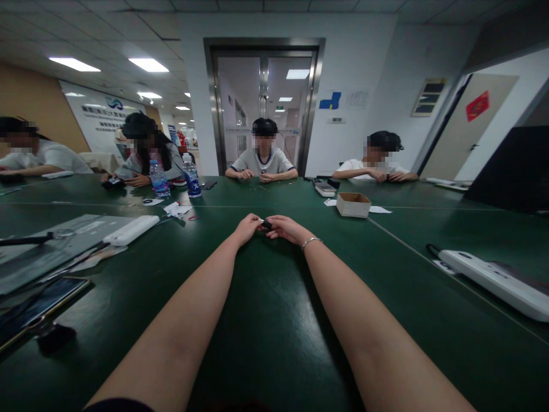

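Over the green table (266,286), my arms reach forward and my two hands meet near its middle. A small black object (267,225) with a bright, silvery bit at its left end sits between them; it is too small to name. My right hand (288,229), with a silver bangle (312,242) at the wrist, is closed on the black part. At the other end, the fingers of my left hand (247,229) are pinched together at the silvery bit. The fingers hide part of the object.
An open cardboard box (353,206) stands ahead on the right. White power strips (132,230) lie at both sides. Nearer left is a phone (43,303). Two water bottles (191,177) stand beyond paper scraps (176,209). Several people sit across the table, hands on small items.
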Available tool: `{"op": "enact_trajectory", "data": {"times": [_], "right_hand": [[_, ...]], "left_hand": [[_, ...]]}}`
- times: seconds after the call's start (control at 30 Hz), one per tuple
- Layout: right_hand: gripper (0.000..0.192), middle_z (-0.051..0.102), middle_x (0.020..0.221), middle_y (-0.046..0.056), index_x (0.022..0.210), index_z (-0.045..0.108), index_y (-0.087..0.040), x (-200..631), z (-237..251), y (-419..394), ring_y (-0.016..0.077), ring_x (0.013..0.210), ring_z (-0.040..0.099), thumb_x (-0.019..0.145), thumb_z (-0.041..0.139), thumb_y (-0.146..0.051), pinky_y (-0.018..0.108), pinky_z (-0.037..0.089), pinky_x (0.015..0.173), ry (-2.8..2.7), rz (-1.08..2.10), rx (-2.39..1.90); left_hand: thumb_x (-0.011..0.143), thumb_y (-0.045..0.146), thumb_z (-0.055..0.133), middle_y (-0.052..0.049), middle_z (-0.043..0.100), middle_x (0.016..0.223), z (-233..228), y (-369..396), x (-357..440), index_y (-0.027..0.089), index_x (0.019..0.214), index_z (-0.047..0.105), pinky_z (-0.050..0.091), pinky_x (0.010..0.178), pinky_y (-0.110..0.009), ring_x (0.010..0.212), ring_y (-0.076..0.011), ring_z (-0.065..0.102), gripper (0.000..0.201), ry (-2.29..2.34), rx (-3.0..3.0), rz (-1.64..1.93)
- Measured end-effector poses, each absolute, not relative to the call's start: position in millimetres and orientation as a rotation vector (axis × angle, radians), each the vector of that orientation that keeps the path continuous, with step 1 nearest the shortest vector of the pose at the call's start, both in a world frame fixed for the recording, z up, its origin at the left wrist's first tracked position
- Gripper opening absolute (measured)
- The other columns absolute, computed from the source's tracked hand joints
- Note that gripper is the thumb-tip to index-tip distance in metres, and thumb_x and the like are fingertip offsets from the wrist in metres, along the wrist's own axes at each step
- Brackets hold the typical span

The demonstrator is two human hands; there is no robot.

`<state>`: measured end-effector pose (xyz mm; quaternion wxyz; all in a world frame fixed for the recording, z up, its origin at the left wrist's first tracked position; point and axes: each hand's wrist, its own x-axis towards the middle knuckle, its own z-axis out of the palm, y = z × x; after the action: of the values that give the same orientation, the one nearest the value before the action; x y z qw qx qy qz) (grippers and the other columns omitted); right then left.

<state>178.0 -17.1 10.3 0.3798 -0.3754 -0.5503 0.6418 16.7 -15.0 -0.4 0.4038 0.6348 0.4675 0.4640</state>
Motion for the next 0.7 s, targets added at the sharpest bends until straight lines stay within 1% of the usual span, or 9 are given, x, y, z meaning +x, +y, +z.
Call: {"op": "enact_trajectory", "data": {"times": [0.07, 0.17, 0.3, 0.43, 0.53, 0.57, 0.63, 0.7], "right_hand": [[0.015, 0.061, 0.07, 0.007, 0.103, 0.049, -0.01, 178.5, 10.1, -17.3, 0.0138, 0.056, 0.063, 0.088, 0.048, -0.011, 0.021, 0.053, 0.049, -1.411, 1.644, -0.961], [0.025, 0.061, 0.07, 0.005, 0.107, 0.046, -0.012, 179.1, 10.2, -17.9, 0.0128, 0.055, 0.063, 0.084, 0.051, -0.005, 0.021, 0.054, 0.051, -1.417, 1.651, -0.939], [0.017, 0.061, 0.07, 0.006, 0.105, 0.046, -0.011, 179.5, 10.3, -18.3, 0.0127, 0.053, 0.062, 0.087, 0.048, -0.012, 0.02, 0.052, 0.048, -1.412, 1.649, -0.961], [0.027, 0.06, 0.07, 0.004, 0.108, 0.044, -0.014, 180.0, 10.2, -18.4, 0.0114, 0.053, 0.061, 0.083, 0.054, -0.008, 0.019, 0.052, 0.048, -1.426, 1.632, -0.953], [0.02, 0.059, 0.069, 0.004, 0.105, 0.046, -0.013, 180.4, 9.3, -17.8, 0.0093, 0.047, 0.057, 0.086, 0.051, -0.014, 0.017, 0.049, 0.042, -1.447, 1.63, -0.955], [0.02, 0.058, 0.067, 0.003, 0.105, 0.046, -0.013, 180.5, 8.8, -17.4, 0.0083, 0.045, 0.055, 0.086, 0.052, -0.013, 0.017, 0.048, 0.04, -1.461, 1.617, -0.948], [0.026, 0.057, 0.066, 0.0, 0.106, 0.047, -0.015, 180.4, 7.8, -16.6, 0.0074, 0.045, 0.054, 0.082, 0.055, -0.009, 0.016, 0.048, 0.042, -1.476, 1.596, -0.929], [0.026, 0.057, 0.067, 0.001, 0.106, 0.047, -0.015, 180.2, 7.2, -16.0, 0.0074, 0.046, 0.054, 0.082, 0.056, -0.011, 0.016, 0.049, 0.043, -1.464, 1.6, -0.926]], "left_hand": [[0.075, 0.014, 0.048, 0.0, 0.058, 0.062, -1.3, -14.3, 16.7, 0.014, 0.075, 0.05, 0.043, 0.068, -0.027, 0.062, -0.012, 0.056, 0.001, 1.177, 1.594, 1.18], [0.075, 0.015, 0.049, 0.0, 0.057, 0.062, -3.7, -12.0, 16.3, 0.014, 0.075, 0.049, 0.043, 0.067, -0.026, 0.061, -0.0118, 0.056, 0.001, 1.163, 1.596, 1.187], [0.076, 0.017, 0.049, 0.0, 0.058, 0.062, -4.8, -11.2, 16.2, 0.015, 0.076, 0.049, 0.042, 0.065, -0.025, 0.059, -0.0109, 0.055, 0.002, 1.168, 1.59, 1.195], [0.076, 0.016, 0.049, 0.0, 0.057, 0.062, -3.5, -13.0, 16.8, 0.015, 0.076, 0.049, 0.042, 0.065, -0.025, 0.06, -0.0111, 0.055, 0.002, 1.169, 1.589, 1.194], [0.076, 0.017, 0.049, 0.0, 0.058, 0.062, -4.7, -11.6, 16.4, 0.015, 0.077, 0.049, 0.042, 0.065, -0.026, 0.061, -0.0114, 0.055, 0.002, 1.169, 1.584, 1.199], [0.076, 0.017, 0.049, 0.0, 0.058, 0.062, -5.6, -10.5, 16.2, 0.015, 0.077, 0.049, 0.043, 0.065, -0.026, 0.061, -0.0116, 0.055, 0.002, 1.163, 1.589, 1.204], [0.075, 0.018, 0.05, 0.0, 0.058, 0.062, -7.3, -8.6, 15.5, 0.015, 0.077, 0.049, 0.043, 0.065, -0.026, 0.061, -0.012, 0.056, 0.003, 1.149, 1.607, 1.212], [0.076, 0.019, 0.049, 0.0, 0.058, 0.062, -8.2, -7.6, 14.9, 0.015, 0.077, 0.049, 0.043, 0.065, -0.026, 0.061, -0.012, 0.056, 0.004, 1.149, 1.615, 1.214]]}}
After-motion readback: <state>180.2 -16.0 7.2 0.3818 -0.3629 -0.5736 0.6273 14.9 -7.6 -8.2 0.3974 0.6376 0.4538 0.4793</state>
